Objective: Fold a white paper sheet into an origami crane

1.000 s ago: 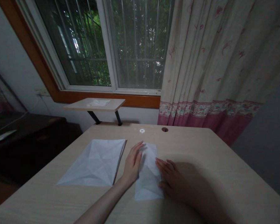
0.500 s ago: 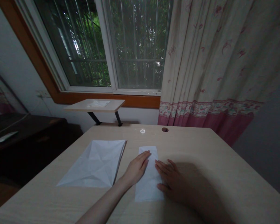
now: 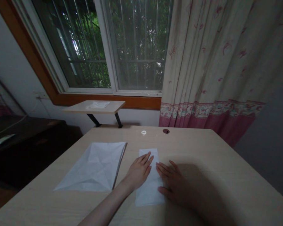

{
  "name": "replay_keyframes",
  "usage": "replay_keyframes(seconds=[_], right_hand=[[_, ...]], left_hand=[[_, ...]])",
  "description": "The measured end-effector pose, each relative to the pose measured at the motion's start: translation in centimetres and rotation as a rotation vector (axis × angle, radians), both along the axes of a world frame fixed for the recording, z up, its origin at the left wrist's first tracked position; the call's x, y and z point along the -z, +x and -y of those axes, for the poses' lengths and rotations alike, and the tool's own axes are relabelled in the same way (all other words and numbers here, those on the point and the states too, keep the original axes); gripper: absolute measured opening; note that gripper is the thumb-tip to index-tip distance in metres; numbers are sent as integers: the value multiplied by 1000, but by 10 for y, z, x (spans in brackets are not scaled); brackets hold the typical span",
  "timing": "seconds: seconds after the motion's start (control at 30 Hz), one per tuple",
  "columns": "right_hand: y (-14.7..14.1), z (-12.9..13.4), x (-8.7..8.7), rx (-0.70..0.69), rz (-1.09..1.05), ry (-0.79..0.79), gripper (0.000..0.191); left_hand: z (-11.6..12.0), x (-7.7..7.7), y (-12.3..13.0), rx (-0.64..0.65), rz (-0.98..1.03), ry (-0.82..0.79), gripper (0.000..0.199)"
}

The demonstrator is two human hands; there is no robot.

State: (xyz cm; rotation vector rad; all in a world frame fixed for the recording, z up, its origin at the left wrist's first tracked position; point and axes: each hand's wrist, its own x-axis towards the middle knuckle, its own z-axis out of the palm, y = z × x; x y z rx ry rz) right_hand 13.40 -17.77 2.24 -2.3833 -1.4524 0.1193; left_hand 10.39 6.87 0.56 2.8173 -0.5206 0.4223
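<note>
White paper (image 3: pixel 150 189) lies partly under loosely spread hands (image 3: pixel 138 173) on the pale desk (image 3: pixel 191 142) — wood-grained, perhaps — near a barred window (image 3: pixel 107 51).

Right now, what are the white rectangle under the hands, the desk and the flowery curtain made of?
White rectangle: probably thin matte paper or tissue, going by its flat, straight edges; can't tell which. Desk: smooth wood or wood-look laminate, judging by its faint grain. Flowery curtain: matte cloth, since it hangs in folds.

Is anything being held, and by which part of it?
Nothing is gripped: the left hand lies on the narrow white rectangular paper-like sheet, the right hand along its right edge.
</note>
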Motion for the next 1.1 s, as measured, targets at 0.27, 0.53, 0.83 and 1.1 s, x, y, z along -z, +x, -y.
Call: replay_keyframes(seconds=[0.27,0.53,0.83,1.1], right_hand=[[6,9,-1,-19,26,7,65],[24,18,14,56,178,58,51],[37,27,21,135,502,53,45],[45,33,35,282,493,58,54]], left_hand=[[8,-21,-6,-70,-79,106,44],[8,-31,-10,-80,-48,123,44],[12,-41,-19,-29,-66,36,38],[13,-31,-14,143,-170,-88,46]])
